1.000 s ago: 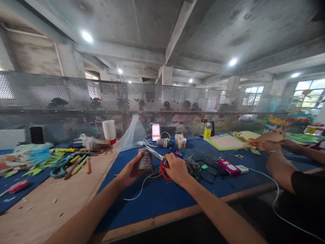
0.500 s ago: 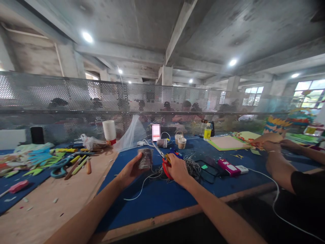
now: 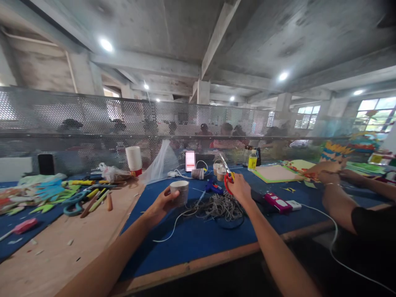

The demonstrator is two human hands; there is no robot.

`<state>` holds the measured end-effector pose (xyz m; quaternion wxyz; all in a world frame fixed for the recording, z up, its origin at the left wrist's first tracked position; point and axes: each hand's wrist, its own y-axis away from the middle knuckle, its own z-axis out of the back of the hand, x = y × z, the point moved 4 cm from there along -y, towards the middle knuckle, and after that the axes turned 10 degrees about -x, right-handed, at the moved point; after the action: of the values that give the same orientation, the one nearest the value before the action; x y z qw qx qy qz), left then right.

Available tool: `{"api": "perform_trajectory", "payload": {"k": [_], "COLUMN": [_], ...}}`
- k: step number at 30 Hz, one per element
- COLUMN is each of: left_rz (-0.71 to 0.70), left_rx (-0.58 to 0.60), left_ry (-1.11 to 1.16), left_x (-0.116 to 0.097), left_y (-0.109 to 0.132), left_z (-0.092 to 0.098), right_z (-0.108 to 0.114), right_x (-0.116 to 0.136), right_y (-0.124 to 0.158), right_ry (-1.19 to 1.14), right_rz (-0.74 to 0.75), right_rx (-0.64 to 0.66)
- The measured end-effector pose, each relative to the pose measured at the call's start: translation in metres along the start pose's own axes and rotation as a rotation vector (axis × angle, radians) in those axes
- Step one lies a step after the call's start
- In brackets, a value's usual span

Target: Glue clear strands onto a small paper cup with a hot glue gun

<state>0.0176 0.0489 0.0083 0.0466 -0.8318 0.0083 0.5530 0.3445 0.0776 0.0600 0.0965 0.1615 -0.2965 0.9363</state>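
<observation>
Fingers of my left hand [image 3: 164, 205] are wrapped round a paper cup [image 3: 179, 193], its open top facing up, above the blue mat [image 3: 173, 251]. Red-handled scissors [image 3: 227, 175] are in my right hand [image 3: 240, 189], the blades pointing up and to the left. Between the hands, a tangled heap of grey cord [image 3: 221, 207] lies on the mat beside a blue glue gun [image 3: 214, 187]. Behind them stand a wound spool [image 3: 198, 173] and two small cups with handles [image 3: 220, 173].
A lit phone [image 3: 190, 161] stands by the mesh partition [image 3: 173, 119]. Tools and stacked white cups [image 3: 133, 160] are at left. A magenta box [image 3: 277, 203] and yellow bottle [image 3: 252, 161] are at right, near another person's hands [image 3: 331, 178].
My right hand has moved right with the scissors, away from the cup, uncovering the cord and glue gun. The cup has tipped so that its open rim shows.
</observation>
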Motion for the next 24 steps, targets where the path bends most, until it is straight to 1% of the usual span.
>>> {"api": "perform_trajectory", "payload": {"k": [3, 5, 6, 9, 12, 17, 21, 24], "left_rz": [-0.035, -0.046, -0.047, -0.053, -0.065, -0.089, -0.087, -0.099], "left_rx": [-0.039, -0.042, -0.038, -0.037, -0.056, -0.081, -0.087, -0.081], "left_ry": [-0.013, -0.018, -0.023, -0.039, -0.053, -0.075, -0.08, -0.09], "left_x": [-0.001, -0.002, -0.002, -0.004, -0.007, -0.01, -0.011, -0.011], "left_y": [0.0, 0.001, 0.001, 0.003, 0.005, 0.008, 0.008, 0.009], "left_z": [0.0, 0.0, 0.0, -0.001, -0.003, -0.005, -0.006, -0.007], "right_z": [-0.006, -0.012, -0.016, -0.026, -0.036, -0.048, -0.052, -0.051], "right_x": [-0.025, -0.039, -0.046, -0.058, -0.064, -0.067, -0.067, -0.069], "right_y": [-0.017, -0.026, -0.03, -0.039, -0.044, -0.051, -0.054, -0.052], "right_ry": [0.1, 0.159, 0.194, 0.219, 0.227, 0.239, 0.251, 0.25], "right_rz": [-0.07, -0.105, -0.128, -0.151, -0.145, -0.145, -0.158, -0.159], "right_rx": [0.025, 0.083, 0.132, 0.186, 0.21, 0.234, 0.232, 0.223]}}
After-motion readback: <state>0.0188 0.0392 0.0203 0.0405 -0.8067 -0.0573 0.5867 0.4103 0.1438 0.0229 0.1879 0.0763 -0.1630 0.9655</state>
